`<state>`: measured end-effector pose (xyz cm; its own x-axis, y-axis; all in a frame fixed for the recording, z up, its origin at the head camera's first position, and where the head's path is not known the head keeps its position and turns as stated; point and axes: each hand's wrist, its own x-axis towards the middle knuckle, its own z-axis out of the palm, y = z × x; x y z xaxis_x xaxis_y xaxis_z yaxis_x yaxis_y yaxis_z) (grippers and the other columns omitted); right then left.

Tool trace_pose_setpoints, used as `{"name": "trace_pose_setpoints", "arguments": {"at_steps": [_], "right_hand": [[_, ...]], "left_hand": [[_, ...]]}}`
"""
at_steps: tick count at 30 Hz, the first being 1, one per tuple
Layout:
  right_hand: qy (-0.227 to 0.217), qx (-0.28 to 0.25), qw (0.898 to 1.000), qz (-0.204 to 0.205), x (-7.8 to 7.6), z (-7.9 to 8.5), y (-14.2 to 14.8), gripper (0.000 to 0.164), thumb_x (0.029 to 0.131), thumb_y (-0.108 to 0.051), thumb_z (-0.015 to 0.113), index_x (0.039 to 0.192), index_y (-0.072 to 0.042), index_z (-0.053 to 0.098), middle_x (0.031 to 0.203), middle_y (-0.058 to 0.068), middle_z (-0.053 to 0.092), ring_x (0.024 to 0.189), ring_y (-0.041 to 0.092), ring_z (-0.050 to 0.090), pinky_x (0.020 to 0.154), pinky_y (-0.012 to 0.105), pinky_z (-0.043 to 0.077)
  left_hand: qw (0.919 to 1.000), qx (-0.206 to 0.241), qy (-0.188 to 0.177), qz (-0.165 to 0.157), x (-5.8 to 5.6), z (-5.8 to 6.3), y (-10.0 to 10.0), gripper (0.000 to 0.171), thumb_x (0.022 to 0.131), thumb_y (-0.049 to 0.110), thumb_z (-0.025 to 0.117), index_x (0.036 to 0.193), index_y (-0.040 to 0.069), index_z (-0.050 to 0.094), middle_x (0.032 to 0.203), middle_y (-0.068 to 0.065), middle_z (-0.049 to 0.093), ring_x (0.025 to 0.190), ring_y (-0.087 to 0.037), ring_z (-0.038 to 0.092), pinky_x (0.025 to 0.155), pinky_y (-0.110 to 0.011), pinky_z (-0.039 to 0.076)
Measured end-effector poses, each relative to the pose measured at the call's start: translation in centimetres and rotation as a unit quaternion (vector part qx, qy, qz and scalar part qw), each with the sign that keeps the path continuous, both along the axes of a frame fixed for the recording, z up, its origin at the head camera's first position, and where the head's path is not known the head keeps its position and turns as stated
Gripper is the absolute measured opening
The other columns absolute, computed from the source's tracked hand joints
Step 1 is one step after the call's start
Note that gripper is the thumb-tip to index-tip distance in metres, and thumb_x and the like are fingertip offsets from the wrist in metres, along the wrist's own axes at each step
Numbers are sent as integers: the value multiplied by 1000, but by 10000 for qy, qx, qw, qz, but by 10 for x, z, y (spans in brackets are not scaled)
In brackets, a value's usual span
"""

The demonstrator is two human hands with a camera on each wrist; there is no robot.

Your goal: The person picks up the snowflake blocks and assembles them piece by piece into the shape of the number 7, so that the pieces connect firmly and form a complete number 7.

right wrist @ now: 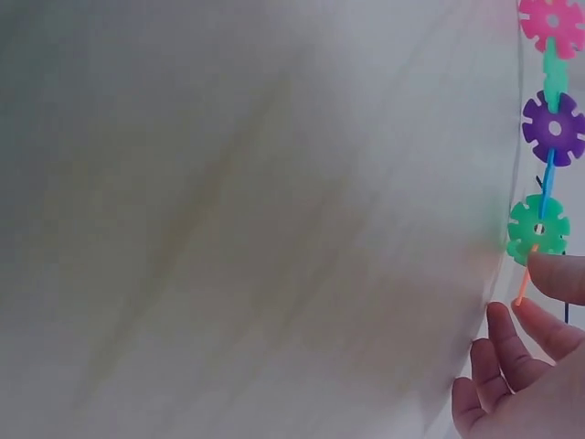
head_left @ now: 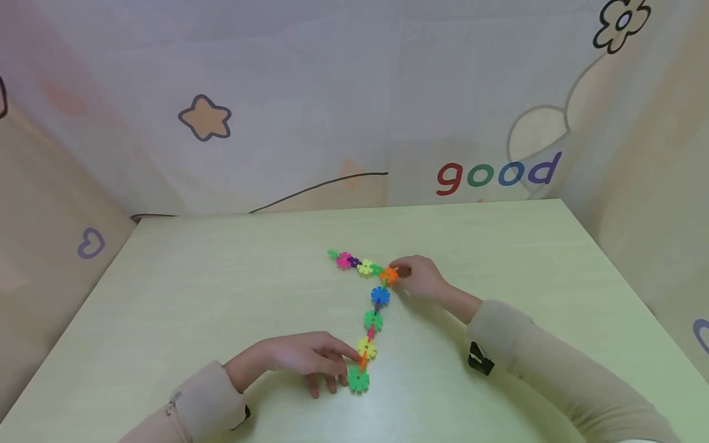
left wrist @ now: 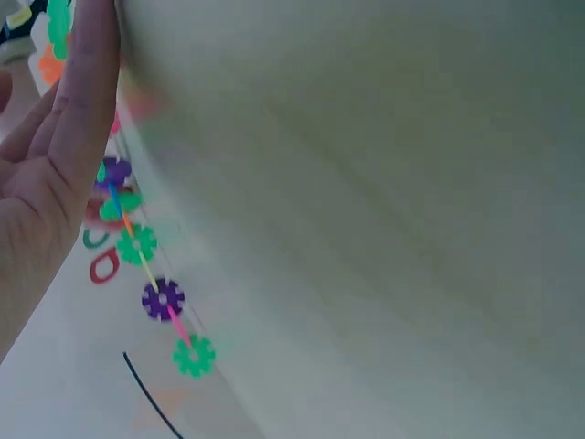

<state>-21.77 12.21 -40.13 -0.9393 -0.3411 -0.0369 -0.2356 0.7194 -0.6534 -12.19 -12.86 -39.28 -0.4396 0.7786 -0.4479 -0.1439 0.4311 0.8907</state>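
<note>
A jointed chain of notched plastic discs in several colors lies bent across the table. At its near end, a green disc (head_left: 358, 379) joins an edge-on orange disc (head_left: 362, 362). My left hand (head_left: 304, 355) reaches in from the left, its extended index fingertip at that orange disc and the other fingers hanging loosely. My right hand (head_left: 423, 277) is at the bend, fingertips at another orange disc (head_left: 389, 275). In the right wrist view, thumb and index finger pinch an edge-on orange disc (right wrist: 524, 288) below a green disc (right wrist: 539, 227).
The pale table (head_left: 221, 283) extends around the chain. Behind it hangs a printed cloth (head_left: 310, 104) with a star and the word "good", and more cloth flanks both sides. The chain's far end has a pink disc (head_left: 344, 261).
</note>
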Motion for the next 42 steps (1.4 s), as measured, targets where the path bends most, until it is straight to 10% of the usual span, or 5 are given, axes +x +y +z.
{"name": "trace_pose_setpoints", "arguments": {"at_steps": [10,15,23,42], "right_hand": [[-487,133,9986,-171,16,0,-1,75,79,-28,70,137,2,34,128,19,48,119,34,41,99,48,34],[-898,151,9958,-94,48,3,-8,106,69,-44,76,142,4,17,144,21,27,132,37,21,104,51,25],[-873,34,9959,-234,63,-1,-20,108,69,-43,76,143,4,13,146,19,22,133,37,16,105,52,22],[-838,385,9956,-171,61,-2,-14,89,77,-26,73,143,1,21,144,16,28,132,34,21,104,56,18]], "left_hand": [[9979,-35,634,130,-16,7,0,36,94,10,49,129,1,47,95,-12,65,81,-26,62,62,-36,54],[9806,180,1467,1285,-51,14,-22,39,93,10,50,129,-6,44,107,-22,58,92,-33,58,71,-37,54],[9442,-288,1925,2658,-100,12,-43,56,91,13,52,141,2,28,144,-18,27,129,-35,29,94,-45,41],[9640,-351,1674,2035,-120,-1,-28,47,93,8,47,136,-4,35,140,-19,36,124,-33,38,93,-40,43]]}}
